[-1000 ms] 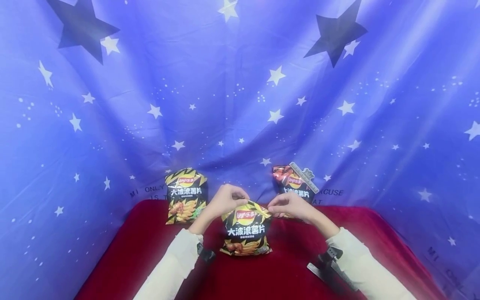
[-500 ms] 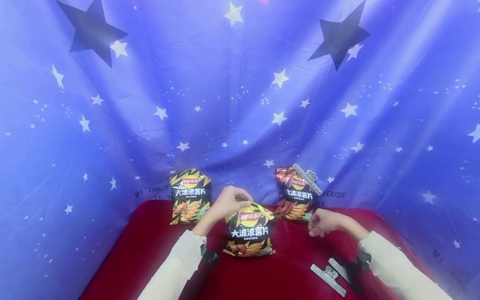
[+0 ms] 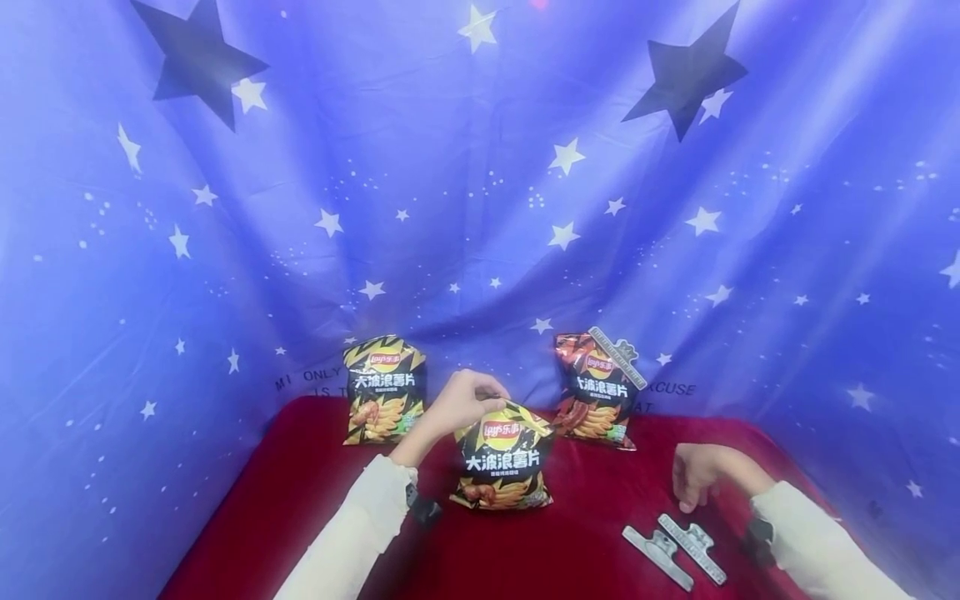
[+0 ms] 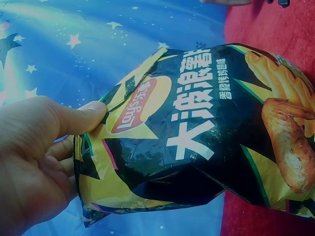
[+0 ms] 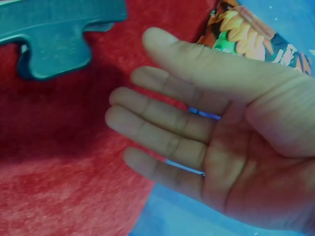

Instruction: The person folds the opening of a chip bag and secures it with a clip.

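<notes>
In the head view my left hand [image 3: 467, 402] pinches the top edge of a black and yellow chip bag [image 3: 501, 462], which stands at the middle of the table. The left wrist view shows the thumb on the front of that bag [image 4: 192, 118], with its top folded over; the fingers lie behind it. My right hand [image 3: 705, 473] hovers over the right side of the table, holding nothing. Its fingers are nearly straight and spread in the right wrist view. Just below it lie two metal clips [image 3: 692, 548] side by side, one of them [image 5: 59, 39] close to the fingertips.
A second black and yellow chip bag [image 3: 384, 392] stands at the back left. At the back right stands a black and red chip bag [image 3: 596, 404] with a metal clip [image 3: 617, 357] on its top corner. Red cloth [image 3: 570, 550] covers the table; a blue star-printed curtain [image 3: 450, 167] hangs behind.
My right hand has left the middle bag's top and moved right and down, over the clips. The left hand keeps its pinch on the bag. The whole head view has shifted slightly.
</notes>
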`<state>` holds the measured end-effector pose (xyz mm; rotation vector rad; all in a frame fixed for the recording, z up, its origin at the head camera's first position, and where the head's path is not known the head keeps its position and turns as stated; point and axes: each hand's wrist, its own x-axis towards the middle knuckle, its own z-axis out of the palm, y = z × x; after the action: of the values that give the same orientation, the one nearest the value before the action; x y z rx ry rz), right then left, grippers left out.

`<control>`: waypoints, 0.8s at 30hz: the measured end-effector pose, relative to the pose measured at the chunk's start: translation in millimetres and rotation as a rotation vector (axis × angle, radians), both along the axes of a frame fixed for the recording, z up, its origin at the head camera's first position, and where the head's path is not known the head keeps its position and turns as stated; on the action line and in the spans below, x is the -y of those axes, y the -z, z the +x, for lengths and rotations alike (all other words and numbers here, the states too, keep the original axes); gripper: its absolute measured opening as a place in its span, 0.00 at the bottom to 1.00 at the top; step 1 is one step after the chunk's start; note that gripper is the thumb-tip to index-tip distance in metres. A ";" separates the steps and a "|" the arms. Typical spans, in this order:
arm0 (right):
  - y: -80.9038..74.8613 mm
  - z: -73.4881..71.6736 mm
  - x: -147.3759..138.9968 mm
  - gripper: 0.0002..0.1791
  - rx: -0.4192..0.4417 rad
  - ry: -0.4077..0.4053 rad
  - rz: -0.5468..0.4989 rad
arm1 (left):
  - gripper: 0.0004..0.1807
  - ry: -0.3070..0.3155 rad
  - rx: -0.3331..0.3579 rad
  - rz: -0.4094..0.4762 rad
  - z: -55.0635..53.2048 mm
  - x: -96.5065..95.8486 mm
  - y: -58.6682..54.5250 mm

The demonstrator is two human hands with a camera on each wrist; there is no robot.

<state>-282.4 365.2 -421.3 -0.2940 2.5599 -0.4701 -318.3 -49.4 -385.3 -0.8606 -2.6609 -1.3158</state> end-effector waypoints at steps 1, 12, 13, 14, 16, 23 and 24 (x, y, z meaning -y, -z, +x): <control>0.8 1.1 -1.7 0.08 0.009 0.014 -0.002 | 0.06 -0.002 0.002 0.000 -0.4 0.0 0.0; 15.0 9.1 -12.2 0.05 0.049 -0.001 0.110 | 0.06 -0.023 -0.004 -0.005 0.0 -1.2 0.8; 15.8 9.1 -12.4 0.04 0.057 0.000 0.113 | 0.06 -0.027 0.000 -0.006 0.1 -1.2 0.8; 16.4 9.2 -12.7 0.04 0.064 0.005 0.108 | 0.06 -0.029 0.001 -0.007 0.3 -1.2 0.9; 17.2 9.4 -13.4 0.04 0.080 0.016 0.100 | 0.05 -0.031 0.000 -0.006 0.2 -1.4 1.3; 21.3 11.6 -14.9 0.06 0.067 0.025 0.063 | 0.05 -0.033 0.007 0.001 -0.4 -1.8 0.8; 22.1 12.0 -15.4 0.06 0.066 0.025 0.056 | 0.05 -0.033 0.011 0.000 0.0 -1.9 0.8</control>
<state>-270.4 380.7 -443.4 -0.2228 2.5106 -0.4101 -318.4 -47.6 -386.1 -0.8075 -2.6714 -1.3174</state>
